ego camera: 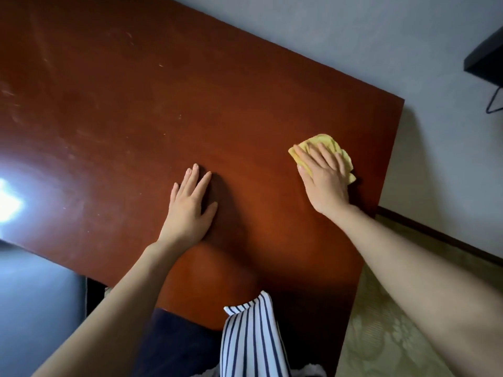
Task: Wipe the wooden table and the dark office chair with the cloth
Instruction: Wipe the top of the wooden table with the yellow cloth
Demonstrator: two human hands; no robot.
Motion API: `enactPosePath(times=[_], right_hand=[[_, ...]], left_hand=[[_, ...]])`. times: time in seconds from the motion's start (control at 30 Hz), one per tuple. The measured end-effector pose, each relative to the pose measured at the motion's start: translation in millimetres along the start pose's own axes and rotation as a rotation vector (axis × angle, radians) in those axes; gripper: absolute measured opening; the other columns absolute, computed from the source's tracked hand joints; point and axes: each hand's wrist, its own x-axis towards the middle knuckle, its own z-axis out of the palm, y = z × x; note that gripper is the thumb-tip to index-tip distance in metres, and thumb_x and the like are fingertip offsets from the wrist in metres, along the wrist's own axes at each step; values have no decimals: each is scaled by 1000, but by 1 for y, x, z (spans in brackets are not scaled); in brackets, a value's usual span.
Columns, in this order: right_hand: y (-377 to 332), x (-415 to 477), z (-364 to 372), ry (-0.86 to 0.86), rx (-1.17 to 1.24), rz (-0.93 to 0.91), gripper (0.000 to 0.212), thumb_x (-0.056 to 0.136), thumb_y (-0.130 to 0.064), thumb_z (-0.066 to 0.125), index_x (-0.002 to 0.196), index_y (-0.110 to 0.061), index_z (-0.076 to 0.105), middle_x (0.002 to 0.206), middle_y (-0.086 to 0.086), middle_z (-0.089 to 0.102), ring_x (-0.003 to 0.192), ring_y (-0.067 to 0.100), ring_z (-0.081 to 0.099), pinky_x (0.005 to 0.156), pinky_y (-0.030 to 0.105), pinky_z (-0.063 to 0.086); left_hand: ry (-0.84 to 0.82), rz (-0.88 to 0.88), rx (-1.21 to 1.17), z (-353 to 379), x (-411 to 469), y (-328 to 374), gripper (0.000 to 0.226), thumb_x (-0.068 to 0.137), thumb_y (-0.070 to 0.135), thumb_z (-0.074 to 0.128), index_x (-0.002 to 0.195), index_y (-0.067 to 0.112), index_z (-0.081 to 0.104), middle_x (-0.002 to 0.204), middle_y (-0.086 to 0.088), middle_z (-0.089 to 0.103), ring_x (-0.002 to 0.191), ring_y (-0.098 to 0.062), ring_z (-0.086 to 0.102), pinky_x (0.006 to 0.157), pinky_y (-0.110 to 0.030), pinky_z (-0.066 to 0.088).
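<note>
Right grip (pixel 324 180) is flat with fingers straight, pressing the crumpled yellow cloth (pixel 325 140) onto the reddish-brown wooden counter (pixel 136 104). That's right of centre frame, near the counter's right edge. Left grip (pixel 187 210) lies flat on bare wood at centre frame, fingers spread, holding nothing, well apart from the cloth. Open wood runs toward upper left, with pale smears (pixel 11 91) there. Blue-and-white striped garment (pixel 250 336) overlaps the counter's near edge at bottom centre. Dark glossy surface (pixel 40 295) sits lower left; can't tell if it's the chair.
</note>
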Motion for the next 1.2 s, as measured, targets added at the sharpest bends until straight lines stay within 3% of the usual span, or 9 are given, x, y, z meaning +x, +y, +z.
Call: enactPosePath(times=[0.07, 0.13, 0.4, 0.57, 0.67, 0.9, 1.07, 1.2], right_hand=[[-31, 4, 8, 38, 29, 174, 44, 101, -42, 32, 146, -41, 31, 154, -8, 32, 146, 16, 16, 117, 44, 0], [-60, -4, 15, 37, 11, 209, 45, 100, -44, 32, 145, -42, 31, 155, -8, 30, 146, 18, 15, 117, 47, -1], [-115, -82, 31, -73, 4, -201, 45, 99, -45, 35, 144, -42, 34, 154, -5, 32, 145, 20, 19, 116, 48, 3], [-90, -145, 28, -104, -73, -473, 45, 98, -44, 37, 142, -41, 39, 150, -6, 40, 142, 19, 29, 114, 48, 10], [-67, -185, 27, -127, -89, -517, 46, 97, -45, 32, 142, -40, 38, 148, -6, 43, 140, 18, 33, 112, 49, 16], [-9, -252, 22, -93, 11, -379, 45, 97, -42, 36, 141, -38, 40, 143, -12, 47, 137, 9, 36, 111, 44, 23], [17, -242, 12, -63, 33, -205, 47, 97, -47, 31, 141, -32, 35, 144, -10, 39, 137, 16, 35, 115, 40, 18], [26, -208, 6, -90, 77, 15, 48, 97, -46, 29, 144, -37, 24, 152, -9, 26, 145, 15, 18, 119, 40, 4]], left_hand=[[-2, -19, -13, -7, -2, 0, 62, 94, 19, 53, 149, 21, 25, 159, 1, 8, 146, -15, -2, 114, -34, -7], [15, -28, -2, -10, -6, 2, 60, 94, 20, 53, 148, 24, 28, 158, 6, 9, 147, -18, -2, 115, -40, -6], [76, -122, 42, 5, -73, 3, 60, 93, 26, 55, 148, 25, 29, 159, 3, 11, 147, -22, -2, 115, -43, -7], [145, -141, 73, 31, -126, 15, 61, 93, 29, 55, 148, 23, 29, 160, 0, 2, 146, -25, -7, 115, -43, -7], [151, -130, 112, 40, -146, 16, 61, 93, 32, 55, 148, 23, 30, 160, -1, 2, 146, -27, -7, 115, -46, -6], [154, -172, 116, 48, -167, 19, 53, 94, 41, 51, 143, 24, 41, 160, 0, 4, 145, -29, -11, 114, -50, -4], [153, -198, 105, 47, -178, 12, 51, 94, 42, 50, 142, 24, 42, 159, -1, 9, 146, -29, -8, 114, -51, -3], [104, -232, 106, 43, -192, 0, 53, 96, 43, 44, 145, 26, 35, 160, 2, 6, 146, -25, -8, 115, -50, -5]])
